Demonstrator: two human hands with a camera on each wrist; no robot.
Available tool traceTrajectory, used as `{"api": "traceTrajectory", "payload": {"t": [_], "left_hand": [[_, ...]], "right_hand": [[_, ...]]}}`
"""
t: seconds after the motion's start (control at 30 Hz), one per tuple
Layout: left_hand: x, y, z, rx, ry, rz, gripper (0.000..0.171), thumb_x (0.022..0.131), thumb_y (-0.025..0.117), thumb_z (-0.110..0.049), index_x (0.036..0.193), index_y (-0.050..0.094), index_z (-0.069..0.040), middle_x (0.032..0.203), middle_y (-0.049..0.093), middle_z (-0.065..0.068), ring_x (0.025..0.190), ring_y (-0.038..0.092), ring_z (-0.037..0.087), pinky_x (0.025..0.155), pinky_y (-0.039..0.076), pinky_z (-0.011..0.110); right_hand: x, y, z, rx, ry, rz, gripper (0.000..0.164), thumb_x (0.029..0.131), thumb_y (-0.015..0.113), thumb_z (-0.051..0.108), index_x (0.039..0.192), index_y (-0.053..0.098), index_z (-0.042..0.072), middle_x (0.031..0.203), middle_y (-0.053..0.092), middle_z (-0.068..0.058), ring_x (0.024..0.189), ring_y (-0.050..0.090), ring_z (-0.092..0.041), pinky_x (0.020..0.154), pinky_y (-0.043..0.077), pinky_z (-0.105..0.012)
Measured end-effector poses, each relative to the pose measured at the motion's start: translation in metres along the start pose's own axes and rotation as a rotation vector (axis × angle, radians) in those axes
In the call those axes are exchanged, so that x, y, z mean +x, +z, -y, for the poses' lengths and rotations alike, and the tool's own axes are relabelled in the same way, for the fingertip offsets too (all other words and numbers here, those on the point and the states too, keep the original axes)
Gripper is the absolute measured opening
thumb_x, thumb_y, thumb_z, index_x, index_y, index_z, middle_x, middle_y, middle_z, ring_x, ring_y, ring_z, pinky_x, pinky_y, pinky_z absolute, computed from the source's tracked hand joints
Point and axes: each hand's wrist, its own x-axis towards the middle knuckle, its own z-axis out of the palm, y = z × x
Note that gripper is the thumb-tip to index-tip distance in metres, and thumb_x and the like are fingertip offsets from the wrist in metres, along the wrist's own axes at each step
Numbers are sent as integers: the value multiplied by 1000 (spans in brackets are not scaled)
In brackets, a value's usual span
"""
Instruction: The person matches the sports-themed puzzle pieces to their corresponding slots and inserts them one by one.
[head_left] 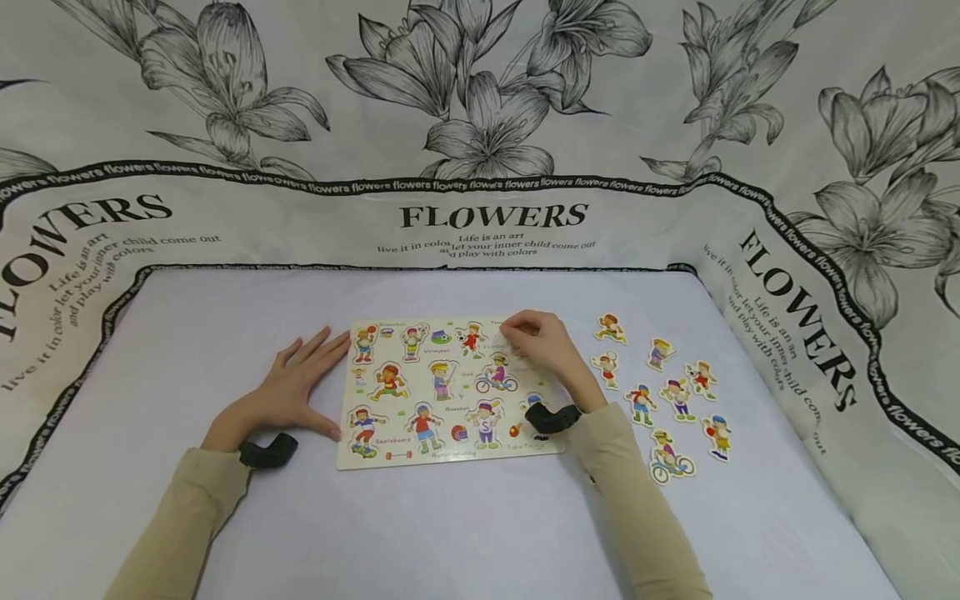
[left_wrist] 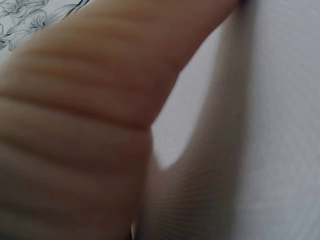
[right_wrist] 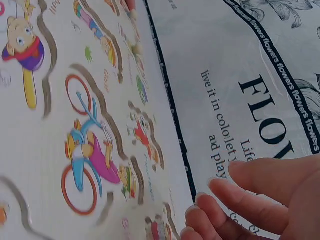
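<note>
A pale puzzle board [head_left: 442, 392] printed with children doing sports lies on the white table. My left hand [head_left: 296, 392], fingers spread, rests at the board's left edge, thumb near the lower left corner. In the left wrist view mostly blurred skin of the left hand [left_wrist: 90, 115] shows. Over the board's upper right corner hovers my right hand [head_left: 543, 342], fingers loosely bent. The right wrist view shows the thumb and fingers of the right hand [right_wrist: 260, 200] with nothing visible between them. Nearby on the board is a cyclist picture [right_wrist: 92, 155] inside a shadowed outline.
Several loose cut-out figures lie right of the board, among them a cyclist piece [head_left: 670, 458], a runner piece [head_left: 611, 328] and a golfer piece [head_left: 660, 354]. A flower-printed cloth [head_left: 487, 225] stands behind and beside the table [head_left: 450, 533].
</note>
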Motion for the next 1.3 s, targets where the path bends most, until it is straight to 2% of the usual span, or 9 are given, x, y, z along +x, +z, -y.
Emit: {"api": "traceTrajectory", "payload": {"t": [0.2, 0.33, 0.47, 0.67, 0.77, 0.93, 1.17, 1.3], "left_hand": [[0, 0, 0, 1, -1, -3, 140, 53, 81, -76, 158, 20, -6, 166, 14, 11, 151, -1, 36, 116, 0, 61], [0, 0, -1, -1, -2, -2, 140, 54, 81, -75, 158, 20, -6, 165, 14, 11, 151, -1, 36, 116, 0, 62], [-1, -2, -1, -9, 0, -2, 140, 54, 82, -74, 158, 21, -5, 165, 15, 12, 151, 0, 37, 115, 0, 62], [0, 1, 1, -14, 17, -6, 140, 53, 83, -73, 158, 19, -6, 166, 14, 10, 151, -1, 36, 115, 0, 62], [0, 2, 2, -13, 20, -12, 140, 53, 82, -74, 158, 20, -6, 166, 14, 10, 151, -1, 36, 115, 0, 62], [0, 2, 2, -12, 22, -13, 140, 53, 82, -74, 159, 20, -7, 166, 14, 10, 151, -1, 36, 116, 0, 62], [0, 2, 2, -6, 23, -13, 140, 54, 82, -75, 159, 19, -7, 166, 14, 10, 151, -2, 36, 116, -1, 62], [0, 2, 2, -10, 24, -16, 139, 54, 83, -73, 158, 20, -6, 165, 15, 10, 151, -1, 37, 116, -1, 62]], "right_hand": [[-2, -29, -13, -99, -31, -158, 22, 96, 66, 18, 107, 73, 0, 94, 71, -15, 77, 64, -28, 63, 48, -25], [-5, -52, -22, -138, -9, -251, 22, 95, 66, 17, 106, 72, -1, 93, 71, -17, 79, 66, -31, 62, 49, -21], [-8, -74, -33, -139, 72, -330, 26, 97, 65, 21, 110, 71, -1, 100, 70, -18, 85, 65, -30, 63, 49, -19], [-15, -96, -53, -95, 229, -436, 30, 98, 62, 23, 115, 70, 1, 109, 67, -16, 85, 58, -14, 66, 47, -18], [-18, -101, -62, -93, 289, -445, 32, 98, 60, 23, 119, 69, 1, 113, 64, -16, 86, 56, -14, 66, 47, -19], [-17, -107, -70, -156, 350, -411, 32, 97, 62, 22, 119, 67, -1, 113, 62, -17, 87, 55, -18, 66, 46, -22], [-6, -110, -76, -318, 330, -342, 24, 93, 66, 15, 105, 72, -5, 111, 67, -23, 99, 58, -31, 79, 48, -37], [-1, -112, -73, -387, 313, -290, 21, 91, 65, 10, 101, 73, -6, 108, 67, -24, 98, 58, -34, 80, 49, -43]]}}
